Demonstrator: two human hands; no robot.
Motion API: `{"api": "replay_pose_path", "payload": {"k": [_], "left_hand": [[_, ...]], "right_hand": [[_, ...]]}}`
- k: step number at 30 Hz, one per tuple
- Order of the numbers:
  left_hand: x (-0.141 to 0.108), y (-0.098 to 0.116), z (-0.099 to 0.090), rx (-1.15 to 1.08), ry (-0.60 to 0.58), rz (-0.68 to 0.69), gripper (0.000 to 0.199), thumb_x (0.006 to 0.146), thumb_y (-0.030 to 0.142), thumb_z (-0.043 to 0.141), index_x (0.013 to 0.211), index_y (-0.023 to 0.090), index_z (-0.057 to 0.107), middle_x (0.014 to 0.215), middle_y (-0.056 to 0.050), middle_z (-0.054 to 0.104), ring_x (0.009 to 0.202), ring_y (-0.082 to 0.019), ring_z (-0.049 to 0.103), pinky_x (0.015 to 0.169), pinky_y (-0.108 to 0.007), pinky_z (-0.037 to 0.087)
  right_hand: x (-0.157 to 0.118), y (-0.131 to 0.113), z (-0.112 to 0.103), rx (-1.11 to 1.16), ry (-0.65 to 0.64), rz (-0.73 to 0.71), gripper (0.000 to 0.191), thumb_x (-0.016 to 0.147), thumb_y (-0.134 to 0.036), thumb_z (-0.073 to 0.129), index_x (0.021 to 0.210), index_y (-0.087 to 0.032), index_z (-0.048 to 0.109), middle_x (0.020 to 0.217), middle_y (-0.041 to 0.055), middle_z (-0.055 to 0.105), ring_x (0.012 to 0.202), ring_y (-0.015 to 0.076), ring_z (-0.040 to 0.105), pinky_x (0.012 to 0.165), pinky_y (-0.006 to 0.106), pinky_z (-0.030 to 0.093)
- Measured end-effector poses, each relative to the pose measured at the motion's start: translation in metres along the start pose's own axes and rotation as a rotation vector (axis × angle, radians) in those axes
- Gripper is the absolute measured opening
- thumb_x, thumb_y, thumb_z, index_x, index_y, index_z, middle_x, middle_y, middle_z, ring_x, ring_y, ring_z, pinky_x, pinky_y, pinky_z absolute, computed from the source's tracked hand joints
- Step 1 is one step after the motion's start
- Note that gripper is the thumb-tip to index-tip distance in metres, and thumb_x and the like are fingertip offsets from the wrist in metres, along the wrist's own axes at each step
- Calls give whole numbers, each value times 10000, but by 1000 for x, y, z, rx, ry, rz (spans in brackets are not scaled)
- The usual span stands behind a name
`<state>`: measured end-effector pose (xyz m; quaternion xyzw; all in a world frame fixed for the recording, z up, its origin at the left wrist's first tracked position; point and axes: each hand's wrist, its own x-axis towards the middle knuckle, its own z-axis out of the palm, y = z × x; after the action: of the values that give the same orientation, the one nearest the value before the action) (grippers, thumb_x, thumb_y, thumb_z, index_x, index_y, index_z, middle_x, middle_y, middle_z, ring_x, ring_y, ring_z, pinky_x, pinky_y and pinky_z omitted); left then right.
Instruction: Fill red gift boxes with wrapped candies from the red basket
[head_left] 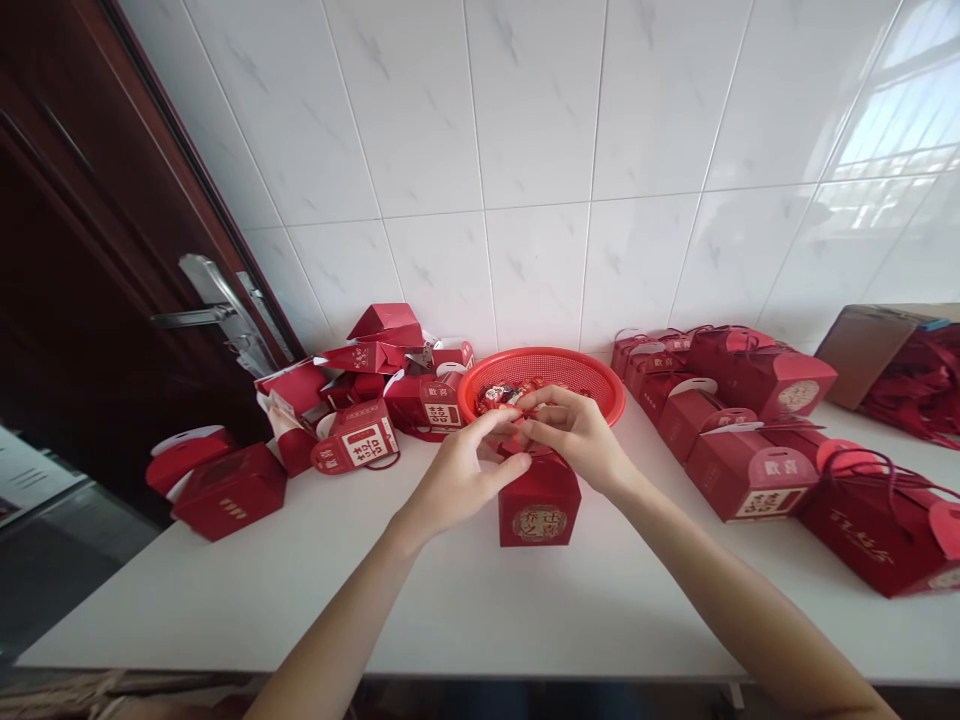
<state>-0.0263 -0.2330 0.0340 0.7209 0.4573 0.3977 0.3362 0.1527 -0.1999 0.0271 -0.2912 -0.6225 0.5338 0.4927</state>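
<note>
A small red candy box (538,505) with a round gold emblem stands upright on the white table in front of me. My left hand (469,475) curves round the top of the box, its thumb on the near side of the lid. From the other side, my right hand (577,435) pinches at the same top edge, its fingers bent close to my left fingertips. My fingers cover most of the box's top. Right behind it sits a red plastic basket (611,385) holding several wrapped candies (499,393).
Red boxes (360,440) lie jumbled on the left, some of them open. Closed boxes with cord handles (750,470) stand in rows on the right. A cardboard carton (862,355) with red ribbons is at the far right. A door handle (199,315) juts out at the left.
</note>
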Motion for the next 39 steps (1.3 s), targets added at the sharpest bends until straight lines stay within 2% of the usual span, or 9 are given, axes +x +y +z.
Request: {"api": "replay_pose_path", "payload": {"k": [3, 7, 11, 17, 23, 29, 32, 35, 39], "left_hand": [[-3, -13, 9, 153, 131, 39, 469, 815, 342, 723, 1263, 234, 635, 1182, -83, 695, 1043, -263, 663, 950, -430, 541], [-7, -28, 24, 263, 208, 95, 266, 823, 311, 699, 1074, 224, 695, 1070, -73, 655, 971, -239, 638, 916, -417, 541], [-12, -42, 33, 289, 285, 91, 350, 796, 313, 720, 1130, 223, 669, 1099, -80, 605, 1029, -246, 626, 948, -429, 536], [-17, -57, 41, 300, 274, 140, 175, 838, 316, 689, 985, 220, 692, 1228, -101, 579, 1227, -281, 580, 1052, -453, 489], [-20, -64, 50, 355, 231, 157, 185, 903, 333, 608, 1009, 211, 700, 1211, -114, 616, 1131, -266, 635, 985, -439, 532], [-24, -68, 62, 469, 257, 151, 142, 844, 306, 641, 948, 228, 699, 1072, -90, 655, 1017, -289, 634, 898, -488, 530], [-24, -69, 66, 496, 291, 159, 164, 806, 294, 670, 952, 223, 693, 1084, -89, 652, 1015, -296, 626, 887, -490, 518], [-24, -68, 67, 494, 271, 150, 203, 766, 272, 705, 961, 220, 691, 1093, -91, 649, 1020, -301, 619, 887, -486, 513], [-25, -67, 64, 482, 219, 160, 254, 751, 313, 732, 983, 221, 686, 1150, -102, 628, 1062, -306, 602, 919, -499, 501]], "right_hand": [[0, -3, -1, 103, -8, 3, 312, 751, -354, 797, 953, -187, 629, 741, 17, 707, 734, 191, 707, 737, 355, 568], [-1, -2, -2, 136, -77, 40, 302, 738, -349, 814, 933, -181, 656, 739, 18, 713, 750, 176, 696, 769, 343, 554], [-3, 2, -5, 141, -113, 94, 288, 722, -340, 827, 902, -177, 672, 723, 11, 702, 716, 162, 677, 723, 320, 534], [-7, 9, -9, 175, -127, 105, 258, 728, -312, 822, 887, -176, 671, 736, 7, 699, 710, 157, 677, 739, 320, 535], [-12, 13, -10, 131, -86, 121, 266, 755, -302, 792, 946, -188, 647, 815, 29, 720, 760, 166, 677, 725, 305, 529], [-16, 17, -12, 20, -65, 120, 254, 736, -248, 748, 947, -198, 617, 798, -5, 640, 649, 139, 612, 610, 285, 499], [-19, 18, -14, -171, -78, 76, 242, 724, -189, 704, 954, -193, 629, 762, -15, 612, 645, 130, 561, 582, 261, 454], [-23, 18, -13, -527, -130, 24, 274, 674, -60, 624, 907, -201, 654, 716, -34, 563, 618, 111, 481, 541, 227, 369], [-28, 15, -8, -856, -157, -40, 316, 653, 40, 495, 816, -188, 640, 795, 17, 633, 707, 140, 531, 591, 227, 373]]}}
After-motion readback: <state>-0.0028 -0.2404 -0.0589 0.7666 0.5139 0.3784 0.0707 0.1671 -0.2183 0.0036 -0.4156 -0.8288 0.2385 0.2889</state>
